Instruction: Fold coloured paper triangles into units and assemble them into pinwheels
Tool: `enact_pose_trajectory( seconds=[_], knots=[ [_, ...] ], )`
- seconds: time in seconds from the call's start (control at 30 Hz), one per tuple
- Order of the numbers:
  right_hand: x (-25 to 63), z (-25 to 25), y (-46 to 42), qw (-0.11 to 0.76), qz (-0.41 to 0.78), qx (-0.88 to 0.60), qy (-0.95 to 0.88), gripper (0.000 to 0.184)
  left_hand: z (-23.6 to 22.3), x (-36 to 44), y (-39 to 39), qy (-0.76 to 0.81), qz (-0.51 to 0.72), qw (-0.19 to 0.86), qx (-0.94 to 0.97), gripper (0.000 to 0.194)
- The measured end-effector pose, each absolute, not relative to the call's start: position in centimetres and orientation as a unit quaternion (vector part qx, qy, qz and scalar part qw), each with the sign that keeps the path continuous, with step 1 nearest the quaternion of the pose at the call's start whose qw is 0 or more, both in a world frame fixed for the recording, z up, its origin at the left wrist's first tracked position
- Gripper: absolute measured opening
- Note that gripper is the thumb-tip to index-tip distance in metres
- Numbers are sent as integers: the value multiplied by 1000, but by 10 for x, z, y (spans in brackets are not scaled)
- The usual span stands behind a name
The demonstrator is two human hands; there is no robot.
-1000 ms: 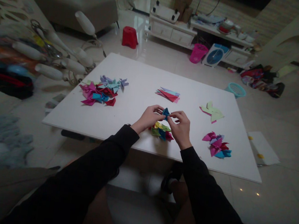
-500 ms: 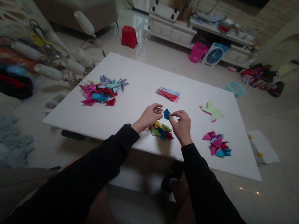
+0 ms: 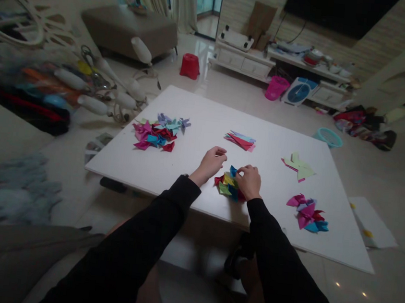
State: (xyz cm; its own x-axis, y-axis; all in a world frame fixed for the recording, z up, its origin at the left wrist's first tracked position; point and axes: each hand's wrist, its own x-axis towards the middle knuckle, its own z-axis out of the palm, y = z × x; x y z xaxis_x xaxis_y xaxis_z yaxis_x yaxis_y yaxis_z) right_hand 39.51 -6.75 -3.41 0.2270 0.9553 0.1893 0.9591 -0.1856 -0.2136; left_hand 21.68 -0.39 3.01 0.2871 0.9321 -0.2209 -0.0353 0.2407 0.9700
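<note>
My right hand (image 3: 249, 181) pinches a small blue folded paper piece (image 3: 233, 170) at the far edge of a small pile of folded paper pieces (image 3: 226, 189) in yellow, green, red and blue. Whether the blue piece touches the pile I cannot tell. To the left, my left hand (image 3: 213, 163) hovers with loosely bent fingers apart and nothing in them. Beyond the hands lies a stack of flat folded papers (image 3: 240, 141), red on top.
On the white table (image 3: 186, 169) lie a large heap of coloured folded papers (image 3: 157, 134) at left, a pale green and pink folded paper (image 3: 298, 166) at right, and a pink, red and blue pile (image 3: 308, 213) near the right front. A red stool (image 3: 190, 66) stands beyond.
My right hand has lowered the blue folded paper piece toward the small pile. My left hand stays empty nearby. The camera view has tilted up and shifted left.
</note>
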Motion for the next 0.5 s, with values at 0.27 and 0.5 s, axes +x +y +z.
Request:
enact_pose_trajectory(
  seconds=[0.27, 0.5],
  knots=[
    [394, -37, -67, 92, 35, -761, -641, 18, 15, 172, 28, 542, 347, 534, 548, 22],
    [386, -9, -76, 133, 41, -739, -659, 20, -6, 105, 61, 703, 302, 403, 503, 40]
  ],
)
